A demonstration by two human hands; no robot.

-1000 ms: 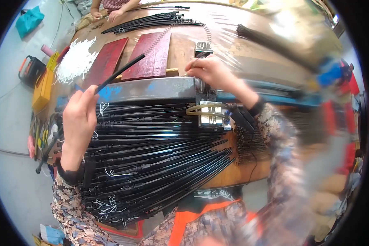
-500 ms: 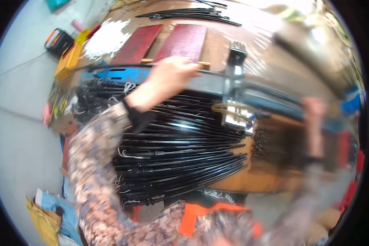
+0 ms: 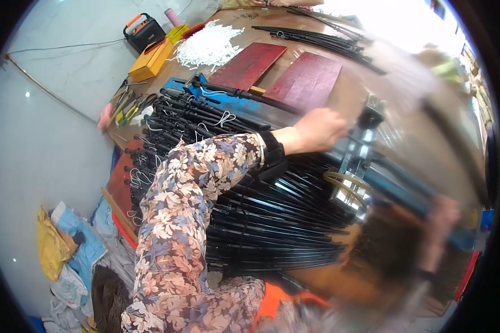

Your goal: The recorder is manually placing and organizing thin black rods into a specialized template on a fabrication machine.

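My left hand (image 3: 316, 130) reaches out from a floral sleeve to the upright metal fixture (image 3: 361, 150) on the blue rail (image 3: 228, 102). Its fingers are closed at the end of a long black rod (image 3: 233, 93) that runs back to the left over the rail. Under my forearm a wide heap of black rods (image 3: 272, 216) with white loops covers the workbench. My right hand (image 3: 441, 222) is a blur at the lower right, beside the fixture. Its fingers and anything in them cannot be made out.
Two red boards (image 3: 250, 64) (image 3: 308, 77) lie beyond the rail, with a pile of white cords (image 3: 208, 47) and a yellow box (image 3: 150, 58) to their left. Hand tools (image 3: 125, 105) sit at the bench's left edge. More black rods (image 3: 316, 36) lie farther back. Clothes (image 3: 66, 244) are on the floor.
The view has swung to the left. My left hand went from the bench's left side across to the metal fixture. My right hand dropped from the fixture to the lower right.
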